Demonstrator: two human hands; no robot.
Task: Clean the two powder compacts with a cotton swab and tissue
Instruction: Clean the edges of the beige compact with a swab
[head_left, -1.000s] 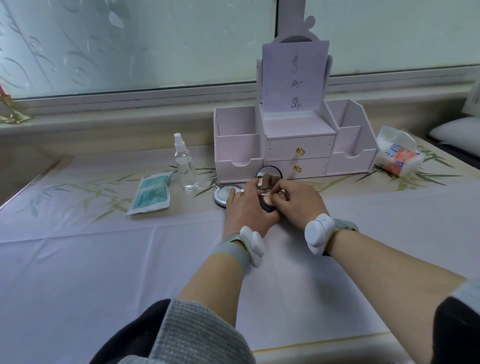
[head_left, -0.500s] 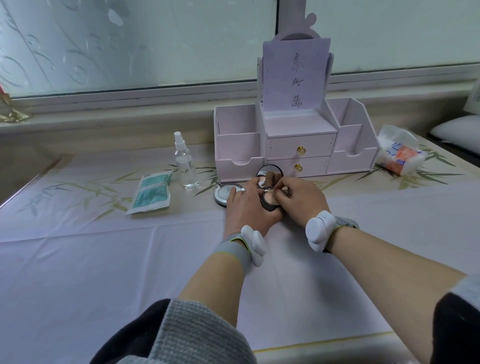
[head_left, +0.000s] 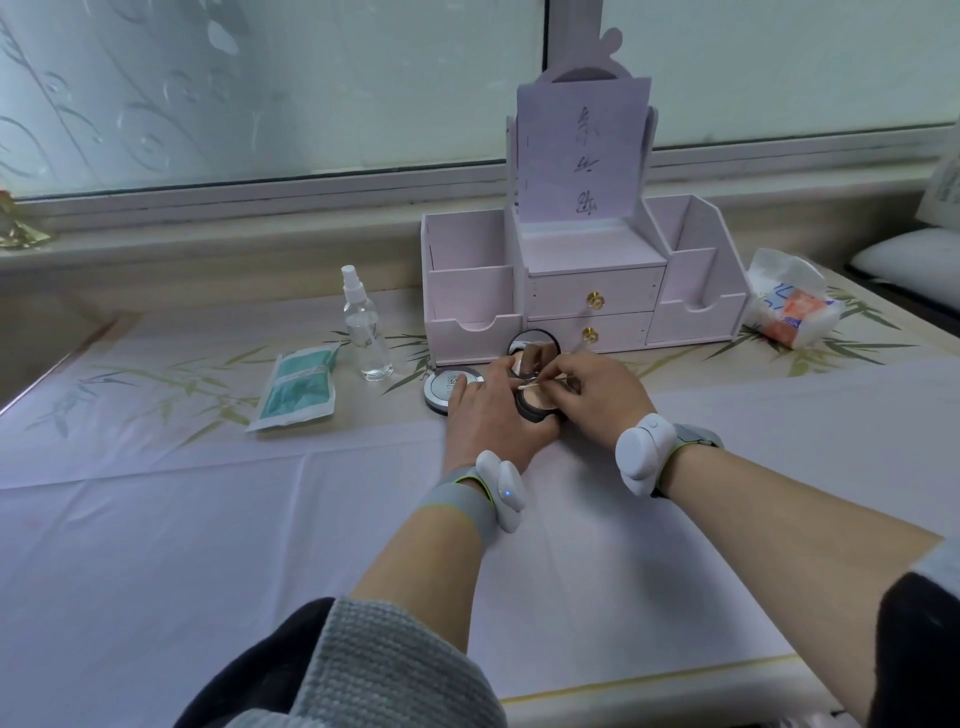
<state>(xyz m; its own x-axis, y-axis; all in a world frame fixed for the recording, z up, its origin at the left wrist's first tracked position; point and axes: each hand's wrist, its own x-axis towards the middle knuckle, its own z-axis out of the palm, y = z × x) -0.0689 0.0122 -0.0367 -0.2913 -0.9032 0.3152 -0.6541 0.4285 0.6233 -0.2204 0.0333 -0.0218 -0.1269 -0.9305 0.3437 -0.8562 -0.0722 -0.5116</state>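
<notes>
Before organizer (head_left: 592, 285) — black compact (head_left: 536, 400) open, beige powder.

A single wide-angle view looks out from the person's head, facing forward and down across the white-clothed worktop (head_left: 208, 545) toward the frosted glass window (head_left: 260, 88) at its far side. Both bare forearms rise from the bottom edge, close to the lens, and the left hand (head_left: 493, 415) and right hand (head_left: 602, 400) meet near mid-frame. The pale pink wooden desk organiser (head_left: 691, 291) stands farther off, just beyond them.
</notes>
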